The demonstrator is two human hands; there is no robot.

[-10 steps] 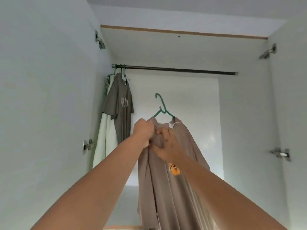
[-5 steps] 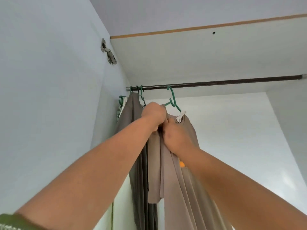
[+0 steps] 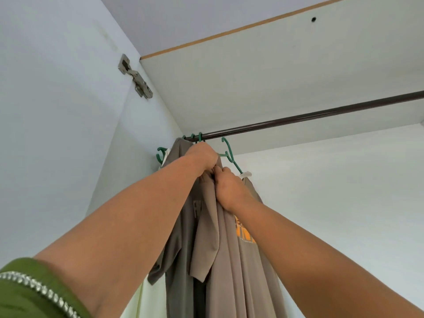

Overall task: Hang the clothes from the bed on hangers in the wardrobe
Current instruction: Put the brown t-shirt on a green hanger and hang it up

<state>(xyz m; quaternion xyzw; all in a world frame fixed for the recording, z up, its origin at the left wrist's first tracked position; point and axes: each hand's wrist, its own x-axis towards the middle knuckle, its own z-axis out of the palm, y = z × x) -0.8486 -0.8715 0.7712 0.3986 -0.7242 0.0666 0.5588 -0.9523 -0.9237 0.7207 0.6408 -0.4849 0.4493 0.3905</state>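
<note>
White wardrobe walls surround the rail (image 3: 298, 117), your landmark. At its left end a darker shirt (image 3: 181, 226) already hangs. Just right of that, below the rail, your left hand (image 3: 203, 156) and right hand (image 3: 228, 189) both clutch the bunched collar of the tan shirt (image 3: 231, 260). Its green hanger (image 3: 229, 154) has the hook just under the rail, not yet on. Soft, light cloth will likely slip; hold the hanger's neck.

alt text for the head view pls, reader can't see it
Both hands, left hand and right hand, grip the collar area of a tan T-shirt on a green hanger, its hook just below the wardrobe rod. More shirts already hang at the rod's left end.
</note>
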